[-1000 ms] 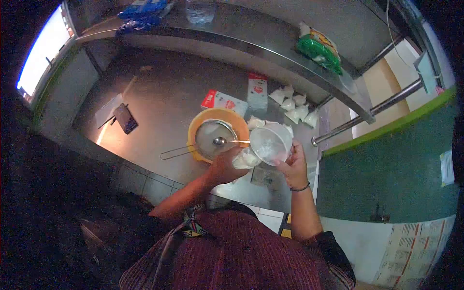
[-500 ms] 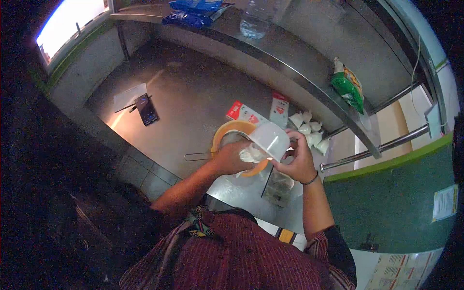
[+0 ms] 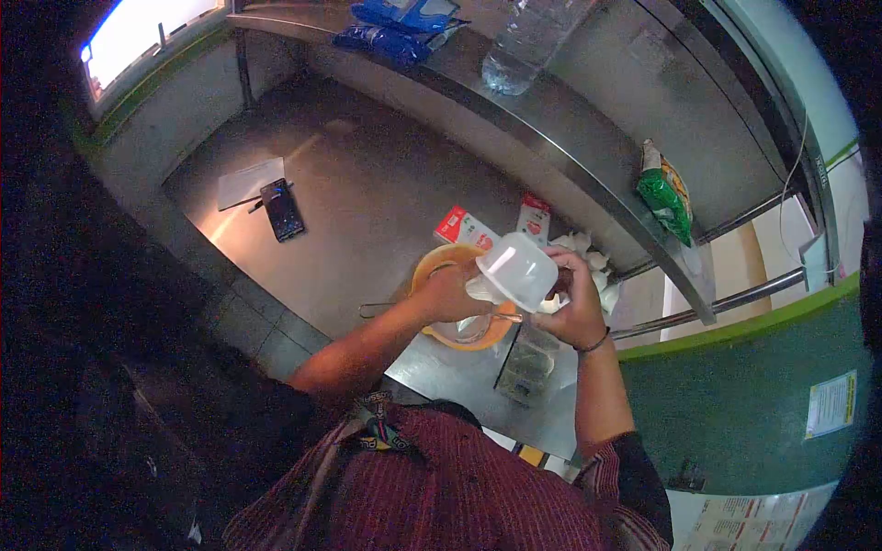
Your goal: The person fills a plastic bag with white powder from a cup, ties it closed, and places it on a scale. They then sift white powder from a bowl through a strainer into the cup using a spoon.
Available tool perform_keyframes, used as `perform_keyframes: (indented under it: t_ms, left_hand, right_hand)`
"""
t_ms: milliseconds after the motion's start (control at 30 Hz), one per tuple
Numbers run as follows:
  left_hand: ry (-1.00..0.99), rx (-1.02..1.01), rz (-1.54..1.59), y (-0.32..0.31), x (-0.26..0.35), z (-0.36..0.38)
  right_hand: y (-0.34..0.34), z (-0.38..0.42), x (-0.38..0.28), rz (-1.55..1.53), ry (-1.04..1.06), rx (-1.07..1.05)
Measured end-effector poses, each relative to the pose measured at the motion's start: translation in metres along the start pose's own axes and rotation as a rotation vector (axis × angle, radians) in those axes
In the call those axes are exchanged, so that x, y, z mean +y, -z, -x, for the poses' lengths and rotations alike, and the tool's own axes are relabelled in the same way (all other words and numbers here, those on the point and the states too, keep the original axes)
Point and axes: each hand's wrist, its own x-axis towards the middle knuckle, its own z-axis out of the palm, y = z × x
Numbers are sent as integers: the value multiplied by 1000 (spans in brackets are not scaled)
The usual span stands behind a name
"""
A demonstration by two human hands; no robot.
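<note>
My right hand [image 3: 577,298] grips a white bowl-like container [image 3: 522,268], tilted over an orange-rimmed bowl [image 3: 484,337]. At the container's open side is my left hand [image 3: 450,292], its fingers closed around a whitish, crumpled thing [image 3: 481,290] that looks like a plastic bag. A strainer with a wire handle [image 3: 375,310] seems to rest across the orange-rimmed bowl, partly hidden by my left hand. Behind the container lie two red-and-white boxes [image 3: 466,230] [image 3: 534,219]. Several small white bags [image 3: 602,267] sit beyond my right hand.
A phone [image 3: 282,210] and paper [image 3: 248,181] lie on the metal counter [image 3: 349,184]. Overhead, a shelf [image 3: 560,158] holds blue packets [image 3: 395,29], a clear plastic bottle [image 3: 524,55] and a green packet [image 3: 665,195]. A dark flat tray [image 3: 526,365] lies near the counter's front.
The view has shifted slightly. The white container is turned so that more of its rounded base shows, and my left hand is still at its opening.
</note>
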Motion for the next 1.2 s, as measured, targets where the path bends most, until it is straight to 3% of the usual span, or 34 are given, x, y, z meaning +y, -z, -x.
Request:
perform_keyframes:
  t_ms: [100, 200, 300, 367, 433, 500, 533, 600, 700, 800, 900, 1033, 1100, 1200]
  left_hand:
    - [-28, -106, 4, -16, -27, -15]
    - [61, -64, 8, 6, 8, -3]
    - [97, -98, 61, 6, 7, -5]
    - [98, -87, 29, 9, 8, -5]
    - [111, -80, 3, 4, 2, -6]
    - [-71, -32, -6, 4, -7, -11]
    - [-71, -31, -6, 6, -3, -11]
    - [71, -116, -7, 8, 8, -10]
    - [1, -58, 50, -1, -13, -11]
    - [56, -126, 61, -9, -28, -17]
    - [53, -36, 39, -15, -35, -15]
    - [-62, -72, 51, -1, -21, -3]
    - [86, -20, -39, 9, 2, 13]
    - [-8, -11, -9, 2, -35, 16]
  right_hand:
    - [4, -1, -2, 43, 4, -53]
    - [2, -2, -6, 41, 47, 26]
    - [0, 2, -2, 75, -30, -28]
    - [-8, 4, 6, -1, -25, 97]
    - [-8, 6, 10, 6, -22, 84]
    - [-10, 4, 12, 16, -6, 74]
    - [-11, 3, 11, 51, 20, 71]
    - [-12, 7, 12, 84, 36, 73]
    - [-15, 5, 15, 67, 82, 90]
    - [-17, 6, 11, 151, 92, 54]
    - [-18, 9, 8, 192, 63, 81]
    - [-22, 7, 4, 222, -12, 212]
    - [-30, 9, 8, 258, -22, 291]
    - [-43, 18, 25, 272, -179, 250]
